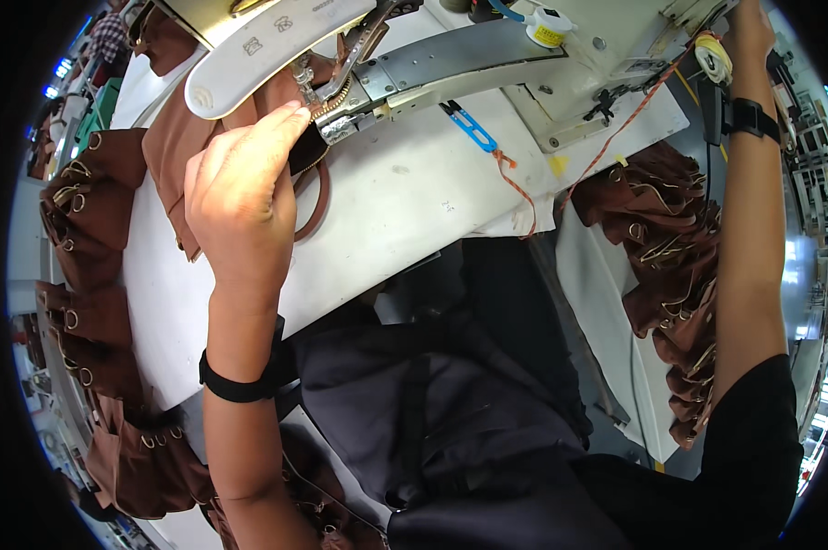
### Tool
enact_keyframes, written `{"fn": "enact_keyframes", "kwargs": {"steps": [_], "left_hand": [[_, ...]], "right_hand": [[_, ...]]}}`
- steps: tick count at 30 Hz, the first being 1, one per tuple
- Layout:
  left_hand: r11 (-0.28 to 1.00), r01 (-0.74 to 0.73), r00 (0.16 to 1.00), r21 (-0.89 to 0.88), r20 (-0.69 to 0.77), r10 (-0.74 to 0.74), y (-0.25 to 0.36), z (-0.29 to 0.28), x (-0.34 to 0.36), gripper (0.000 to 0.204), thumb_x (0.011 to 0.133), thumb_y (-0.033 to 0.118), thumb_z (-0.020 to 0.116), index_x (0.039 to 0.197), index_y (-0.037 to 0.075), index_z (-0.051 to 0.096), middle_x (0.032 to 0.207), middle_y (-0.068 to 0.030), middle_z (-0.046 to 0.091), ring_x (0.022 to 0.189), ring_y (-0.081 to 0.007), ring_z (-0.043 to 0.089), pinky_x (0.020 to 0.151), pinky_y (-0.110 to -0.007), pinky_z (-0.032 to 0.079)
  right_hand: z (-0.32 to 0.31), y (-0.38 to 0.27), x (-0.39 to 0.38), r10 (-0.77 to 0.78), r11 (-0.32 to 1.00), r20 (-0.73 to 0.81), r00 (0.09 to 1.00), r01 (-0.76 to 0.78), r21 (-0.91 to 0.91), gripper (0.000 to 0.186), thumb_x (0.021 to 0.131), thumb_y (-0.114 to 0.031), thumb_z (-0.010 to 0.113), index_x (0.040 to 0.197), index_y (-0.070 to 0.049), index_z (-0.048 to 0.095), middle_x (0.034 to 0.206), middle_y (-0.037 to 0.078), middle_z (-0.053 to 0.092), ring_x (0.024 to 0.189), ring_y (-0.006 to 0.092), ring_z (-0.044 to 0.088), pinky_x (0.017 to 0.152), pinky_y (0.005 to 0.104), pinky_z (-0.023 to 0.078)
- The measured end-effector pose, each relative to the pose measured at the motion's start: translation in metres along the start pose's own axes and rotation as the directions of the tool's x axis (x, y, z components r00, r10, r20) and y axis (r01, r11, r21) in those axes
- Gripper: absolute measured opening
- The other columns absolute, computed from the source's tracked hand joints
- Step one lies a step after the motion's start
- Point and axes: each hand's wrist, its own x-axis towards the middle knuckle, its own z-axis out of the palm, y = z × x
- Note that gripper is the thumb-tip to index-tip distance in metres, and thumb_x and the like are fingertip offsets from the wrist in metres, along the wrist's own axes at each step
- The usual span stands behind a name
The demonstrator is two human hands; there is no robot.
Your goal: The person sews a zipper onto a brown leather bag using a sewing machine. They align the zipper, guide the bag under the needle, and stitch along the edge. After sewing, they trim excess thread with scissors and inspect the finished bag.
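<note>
My left hand (242, 179) is closed on the edge of a brown bag (177, 151), right beside the needle area of a sewing machine (469, 75). A brass-coloured zipper shows by my fingertips, passing near the presser foot. Below it, a thin brown strap (319, 203) loops over the white table (405, 197). My right hand (751, 35) reaches up to the far right, next to the machine's end and a bundle of pale cord (713, 59). Its fingers are mostly hidden at the picture's edge.
Blue thread snips (472, 126) lie on the table, tied to an orange string. A small white bottle (549, 27) stands on the machine arm. Brown bags with metal rings hang in piles at left (93, 206) and right (652, 211).
</note>
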Motion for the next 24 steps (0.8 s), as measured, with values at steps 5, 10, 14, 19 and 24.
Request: {"fn": "enact_keyframes", "kwargs": {"steps": [5, 10, 14, 19, 24], "left_hand": [[1.000, -0.021, 1.000, 0.021, -0.004, 0.021, 0.002, -0.003, 0.003, 0.036, 0.077, -0.005, 0.071, 0.106, 0.012, 0.080, 0.109, 0.0015, 0.079, 0.095, -0.0173, 0.071, 0.086, -0.032, 0.049], [0.999, -0.035, 0.999, 0.034, -0.008, 0.035, 0.003, -0.001, 0.007, 0.036, 0.075, -0.006, 0.070, 0.105, 0.012, 0.080, 0.107, 0.0011, 0.079, 0.093, -0.0168, 0.070, 0.085, -0.032, 0.050], [0.998, -0.050, 0.998, 0.030, -0.030, 0.051, 0.001, -0.002, 0.006, 0.034, 0.074, -0.005, 0.070, 0.104, 0.010, 0.080, 0.108, 0.0007, 0.079, 0.090, -0.0166, 0.070, 0.081, -0.032, 0.049], [0.999, -0.029, 0.999, 0.014, 0.025, 0.029, 0.001, -0.005, 0.001, 0.036, 0.075, -0.004, 0.072, 0.108, 0.011, 0.078, 0.109, -0.0004, 0.079, 0.093, -0.0180, 0.070, 0.081, -0.034, 0.048], [0.998, -0.061, 0.997, -0.014, 0.039, 0.062, 0.002, -0.005, 0.009, 0.041, 0.073, -0.006, 0.070, 0.110, 0.009, 0.079, 0.114, -0.0023, 0.079, 0.093, -0.0195, 0.071, 0.080, -0.035, 0.048]], "right_hand": [[0.001, 0.001, -0.002, -0.001, 1.000, -0.025, 1.000, 0.001, -0.005, 0.052, 0.104, -0.045, 0.062, 0.132, -0.003, 0.069, 0.125, 0.015, 0.072, 0.111, 0.0203, 0.066, 0.102, 0.0341, 0.047], [0.002, 0.004, -0.001, -0.004, 1.000, -0.051, 0.999, 0.003, -0.007, 0.053, 0.104, -0.045, 0.063, 0.135, -0.003, 0.068, 0.129, 0.016, 0.071, 0.115, 0.0213, 0.065, 0.106, 0.0349, 0.045], [0.005, -0.004, -0.018, 0.072, 0.997, -0.069, 0.995, -0.070, 0.032, 0.054, 0.102, -0.048, 0.063, 0.129, -0.001, 0.070, 0.118, 0.012, 0.072, 0.104, 0.0187, 0.067, 0.094, 0.0331, 0.050], [0.008, -0.016, -0.028, 0.253, 0.967, -0.095, 0.963, -0.247, 0.065, 0.061, 0.101, -0.051, 0.062, 0.128, 0.004, 0.071, 0.113, 0.011, 0.074, 0.097, 0.0183, 0.071, 0.085, 0.0319, 0.055], [-0.025, 0.012, 0.105, 0.079, 0.937, 0.267, 0.960, 0.020, -0.350, 0.070, 0.097, -0.056, 0.065, 0.127, 0.007, 0.072, 0.121, 0.016, 0.075, 0.107, 0.0191, 0.070, 0.094, 0.0304, 0.053]]}}
